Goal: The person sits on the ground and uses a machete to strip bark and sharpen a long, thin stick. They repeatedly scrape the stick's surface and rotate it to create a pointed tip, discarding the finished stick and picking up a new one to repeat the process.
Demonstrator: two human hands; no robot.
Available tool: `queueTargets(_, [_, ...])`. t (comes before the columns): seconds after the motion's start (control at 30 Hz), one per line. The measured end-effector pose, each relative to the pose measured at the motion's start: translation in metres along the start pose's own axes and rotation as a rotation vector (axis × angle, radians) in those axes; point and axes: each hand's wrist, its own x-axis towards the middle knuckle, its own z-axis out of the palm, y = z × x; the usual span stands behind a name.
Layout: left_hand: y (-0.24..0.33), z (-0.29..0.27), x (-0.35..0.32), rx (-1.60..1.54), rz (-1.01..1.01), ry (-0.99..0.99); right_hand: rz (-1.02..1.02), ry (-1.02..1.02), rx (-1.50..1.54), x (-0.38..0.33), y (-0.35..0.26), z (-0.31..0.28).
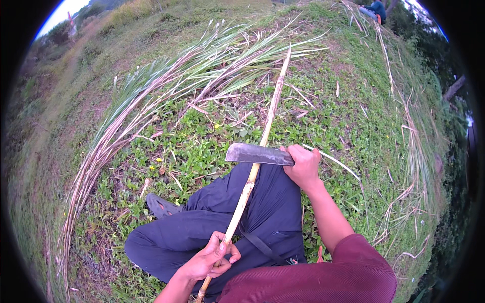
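Note:
A long pale cane stalk (242, 198) slants across my lap, its pointed far end out over the grass and its lower end beside my left wrist. My left hand (214, 255) is closed around the stalk low down, thumb and fingers wrapped on it. In my right hand (304, 165) is a machete (258, 154) with a broad dark blade; my fist hides its handle. The blade lies crosswise over the stalk above my knee and looks to touch it. Its blunt tip points left.
I sit with folded legs in dark trousers (202, 222) on weedy ground; one grey shoe (162, 206) shows. A heap of long cut leafy stalks (136, 113) curves along the left and ahead. Dry stalks (414, 136) lie at right. Another person (375, 10) sits far off, upper right.

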Motion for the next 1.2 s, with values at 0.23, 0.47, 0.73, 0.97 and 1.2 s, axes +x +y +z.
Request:
queueTargets(0.23, [0.003, 0.021, 0.014, 0.163, 0.047, 0.217, 0.024, 0.169, 0.011, -0.017, -0.008, 0.008])
queueTargets(0.47, [0.000, 0.031, 0.016, 0.075, 0.079, 0.259, 0.049, 0.123, 0.054, -0.014, -0.008, 0.010])
queueTargets(0.73, [-0.003, 0.018, 0.009, 0.049, 0.046, 0.318, -0.006, -0.275, 0.054, -0.002, -0.015, -0.006])
queueTargets(0.97, [-0.016, 0.015, 0.007, 0.035, -0.041, 0.329, 0.098, -0.100, -0.012, -0.018, -0.022, 0.012])
queueTargets(1.2, [-0.006, 0.027, 0.005, 0.117, -0.033, 0.339, 0.139, -0.071, 0.029, -0.017, -0.024, 0.010])
